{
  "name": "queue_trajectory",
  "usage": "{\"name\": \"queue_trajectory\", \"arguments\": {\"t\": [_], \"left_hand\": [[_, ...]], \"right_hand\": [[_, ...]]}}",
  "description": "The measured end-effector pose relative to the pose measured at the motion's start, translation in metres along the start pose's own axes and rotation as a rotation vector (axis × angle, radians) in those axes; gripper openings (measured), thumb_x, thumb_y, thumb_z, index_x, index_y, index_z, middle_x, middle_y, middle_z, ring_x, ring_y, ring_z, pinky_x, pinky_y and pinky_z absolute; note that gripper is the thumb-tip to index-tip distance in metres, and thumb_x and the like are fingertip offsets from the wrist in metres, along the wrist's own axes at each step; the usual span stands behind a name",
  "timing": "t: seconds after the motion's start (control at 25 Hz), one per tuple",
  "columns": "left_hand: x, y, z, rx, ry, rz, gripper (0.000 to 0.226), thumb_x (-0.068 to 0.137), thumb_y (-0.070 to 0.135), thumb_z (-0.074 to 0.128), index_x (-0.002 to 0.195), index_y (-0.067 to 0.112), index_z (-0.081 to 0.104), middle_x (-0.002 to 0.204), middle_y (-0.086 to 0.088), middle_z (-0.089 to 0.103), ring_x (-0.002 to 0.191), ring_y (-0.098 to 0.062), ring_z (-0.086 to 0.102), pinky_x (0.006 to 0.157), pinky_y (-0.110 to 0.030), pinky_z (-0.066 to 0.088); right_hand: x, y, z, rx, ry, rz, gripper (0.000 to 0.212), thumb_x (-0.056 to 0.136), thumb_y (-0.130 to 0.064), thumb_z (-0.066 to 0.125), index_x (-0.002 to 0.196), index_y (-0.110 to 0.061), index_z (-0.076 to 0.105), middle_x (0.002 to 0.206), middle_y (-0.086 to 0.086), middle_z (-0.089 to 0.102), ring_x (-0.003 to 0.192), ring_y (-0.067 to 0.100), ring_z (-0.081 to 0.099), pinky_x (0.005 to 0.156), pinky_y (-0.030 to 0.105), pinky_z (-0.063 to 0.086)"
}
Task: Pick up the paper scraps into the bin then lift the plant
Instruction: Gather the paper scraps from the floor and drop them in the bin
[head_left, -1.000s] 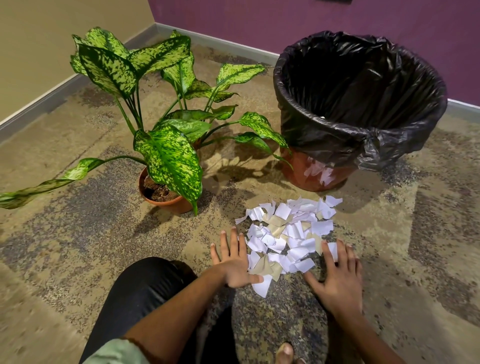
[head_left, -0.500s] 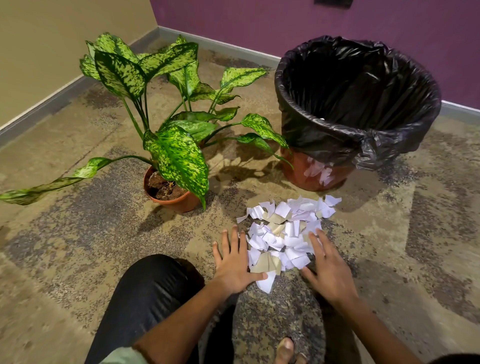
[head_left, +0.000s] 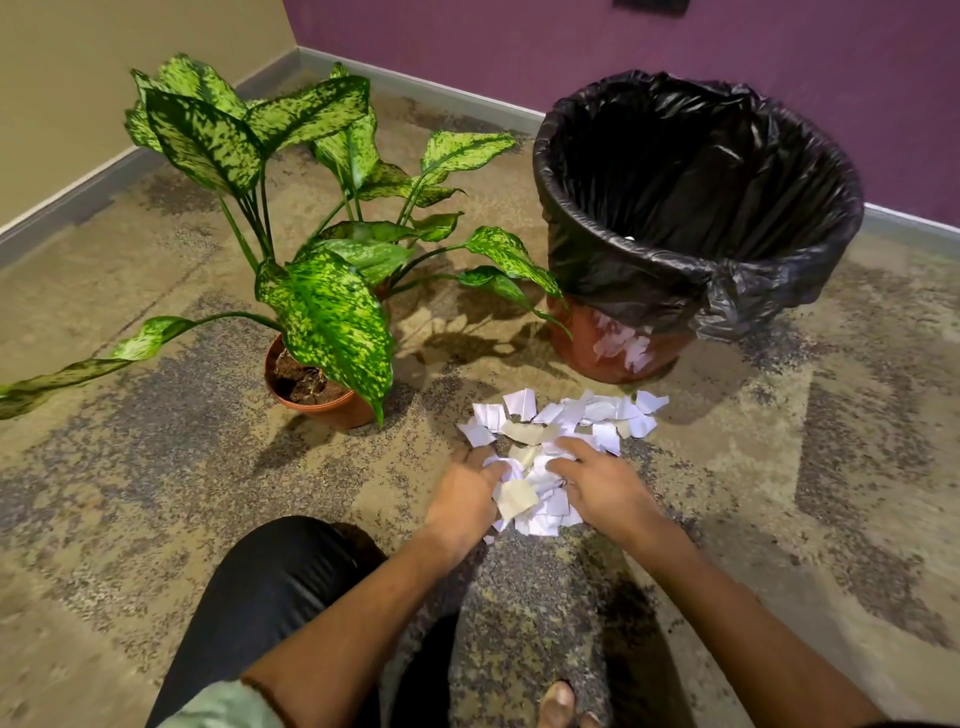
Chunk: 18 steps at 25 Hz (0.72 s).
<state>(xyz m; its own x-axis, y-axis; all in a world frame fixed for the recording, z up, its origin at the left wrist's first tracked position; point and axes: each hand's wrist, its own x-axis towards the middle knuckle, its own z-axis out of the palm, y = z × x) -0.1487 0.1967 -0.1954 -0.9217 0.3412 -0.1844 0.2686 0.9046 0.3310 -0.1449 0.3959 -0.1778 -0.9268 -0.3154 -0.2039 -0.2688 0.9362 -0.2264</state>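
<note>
A pile of white and beige paper scraps lies on the carpet in front of me. My left hand and my right hand press in from either side, fingers curled into the near part of the pile and bunching scraps between them. Beyond the pile stands the bin, lined with a black bag over a brown base. The plant, with speckled green leaves in a terracotta pot, stands left of the bin.
The patterned carpet runs to a beige wall on the left and a purple wall behind. My knee in dark trousers is bent low at the front, and toes show at the bottom edge. Plant leaves reach toward the bin.
Both hands have slid inward from the sides of the pile and curled their fingers, gathering the near scraps into a bunch. The far scraps stay spread out.
</note>
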Motion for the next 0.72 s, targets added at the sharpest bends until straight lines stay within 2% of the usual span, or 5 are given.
{"name": "queue_trajectory", "arguments": {"t": [0.16,0.28,0.48,0.64,0.72], "left_hand": [[0.000,0.001,-0.010,-0.167,0.023,-0.029,0.040,0.081,-0.010,0.056,0.111,0.013,0.066,0.108,0.001,0.062,0.084,-0.012,0.063,0.064,-0.008,0.044],[-0.002,0.002,-0.025,-0.234,0.151,0.026,0.010,0.085,0.006,0.066,0.093,0.010,0.070,0.090,-0.002,0.067,0.075,-0.013,0.064,0.067,-0.017,0.052],[-0.004,0.008,-0.067,-0.362,0.243,-0.050,0.018,0.088,0.021,0.066,0.101,0.010,0.072,0.109,-0.001,0.067,0.086,-0.011,0.066,0.082,-0.023,0.055],[-0.004,0.019,-0.091,-0.460,0.315,-0.092,0.018,0.087,0.016,0.068,0.103,0.010,0.071,0.113,0.000,0.067,0.088,-0.007,0.062,0.075,0.003,0.040],[-0.005,0.027,-0.099,-0.528,0.338,-0.094,0.016,0.085,0.014,0.069,0.100,0.011,0.073,0.108,0.003,0.067,0.089,-0.005,0.060,0.072,0.006,0.036]], "right_hand": [[-0.009,0.001,0.003,0.128,0.265,0.003,0.021,0.070,-0.004,0.069,0.086,-0.016,0.074,0.114,0.006,0.067,0.074,0.025,0.070,0.059,0.031,0.057],[-0.015,0.005,-0.013,0.203,0.304,0.062,0.017,0.077,-0.007,0.064,0.087,-0.015,0.075,0.119,0.003,0.065,0.077,0.022,0.070,0.067,0.031,0.055],[-0.031,0.009,-0.084,0.424,0.363,0.103,0.020,0.082,-0.004,0.067,0.097,-0.014,0.075,0.117,-0.004,0.065,0.091,0.013,0.065,0.089,0.032,0.053],[-0.046,-0.001,-0.175,0.471,0.579,0.003,0.023,0.077,-0.001,0.073,0.095,-0.015,0.075,0.105,-0.008,0.069,0.092,0.002,0.064,0.086,0.011,0.048],[-0.044,-0.002,-0.219,0.506,0.708,-0.018,0.023,0.077,-0.003,0.073,0.096,-0.015,0.074,0.103,-0.007,0.069,0.094,0.003,0.065,0.086,0.016,0.049]]}}
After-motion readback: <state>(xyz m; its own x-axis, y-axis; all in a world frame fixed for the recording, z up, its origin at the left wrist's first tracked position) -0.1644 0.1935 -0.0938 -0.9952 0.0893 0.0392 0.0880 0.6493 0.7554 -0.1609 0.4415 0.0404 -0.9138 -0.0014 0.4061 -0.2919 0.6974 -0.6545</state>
